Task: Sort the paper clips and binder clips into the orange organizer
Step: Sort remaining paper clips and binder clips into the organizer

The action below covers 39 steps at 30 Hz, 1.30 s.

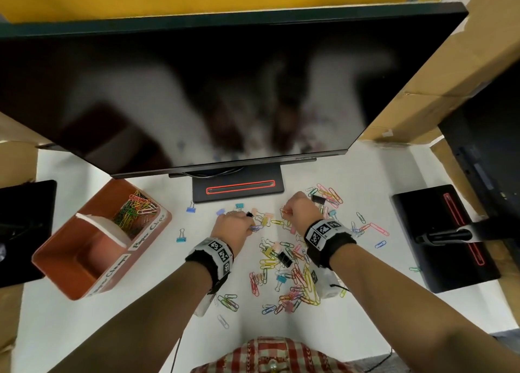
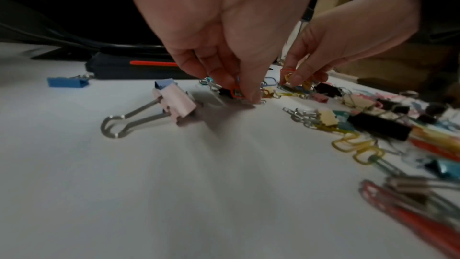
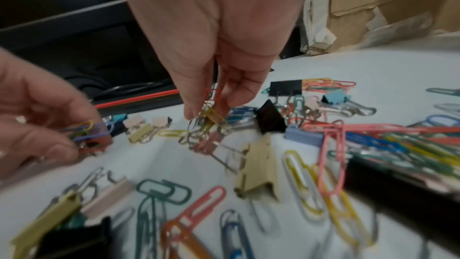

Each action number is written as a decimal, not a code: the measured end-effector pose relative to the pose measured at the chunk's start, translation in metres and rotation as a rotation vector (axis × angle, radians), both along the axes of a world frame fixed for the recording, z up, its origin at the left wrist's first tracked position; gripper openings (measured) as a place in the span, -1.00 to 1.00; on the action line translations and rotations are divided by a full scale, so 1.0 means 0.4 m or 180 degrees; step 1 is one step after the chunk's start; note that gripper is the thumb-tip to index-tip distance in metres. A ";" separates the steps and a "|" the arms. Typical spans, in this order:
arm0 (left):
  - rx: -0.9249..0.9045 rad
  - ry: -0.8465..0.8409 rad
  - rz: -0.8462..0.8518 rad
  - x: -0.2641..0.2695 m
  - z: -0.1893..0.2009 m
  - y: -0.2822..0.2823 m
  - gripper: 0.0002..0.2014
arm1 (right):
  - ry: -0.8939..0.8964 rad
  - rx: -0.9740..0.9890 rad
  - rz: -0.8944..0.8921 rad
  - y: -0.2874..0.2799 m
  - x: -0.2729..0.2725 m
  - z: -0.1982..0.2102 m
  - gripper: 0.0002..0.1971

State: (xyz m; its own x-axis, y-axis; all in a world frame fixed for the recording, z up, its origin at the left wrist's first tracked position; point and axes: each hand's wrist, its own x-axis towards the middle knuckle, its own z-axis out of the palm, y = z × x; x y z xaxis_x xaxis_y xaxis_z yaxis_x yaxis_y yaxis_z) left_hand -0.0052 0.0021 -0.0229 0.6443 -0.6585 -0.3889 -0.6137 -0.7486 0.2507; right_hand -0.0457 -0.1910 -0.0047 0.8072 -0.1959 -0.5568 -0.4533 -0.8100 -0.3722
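The orange organizer (image 1: 56,263) stands at the left; its far compartment holds coloured paper clips (image 1: 135,211), and the near one looks bare. A pile of paper clips and binder clips (image 1: 287,265) lies on the white table between my arms. My left hand (image 1: 250,227) pinches a small bunch of coloured paper clips (image 3: 86,133) just above the table, with its fingertips (image 2: 254,94) low over the pile's far edge. My right hand (image 1: 285,213) pinches several paper clips (image 3: 211,114) that dangle over the pile. A pink binder clip (image 2: 174,103) lies left of the left hand.
A large monitor hangs over the far half of the table, its stand base (image 1: 237,190) just beyond my hands. Another dark stand (image 1: 444,237) sits at the right, cardboard boxes (image 1: 450,77) behind. Loose blue binder clips (image 1: 181,236) lie between the organizer and the pile.
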 end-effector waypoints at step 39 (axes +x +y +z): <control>-0.0693 0.0019 0.2480 0.195 0.272 0.497 -0.63 | -0.1145 0.0877 0.0943 0.627 0.309 0.199 -0.71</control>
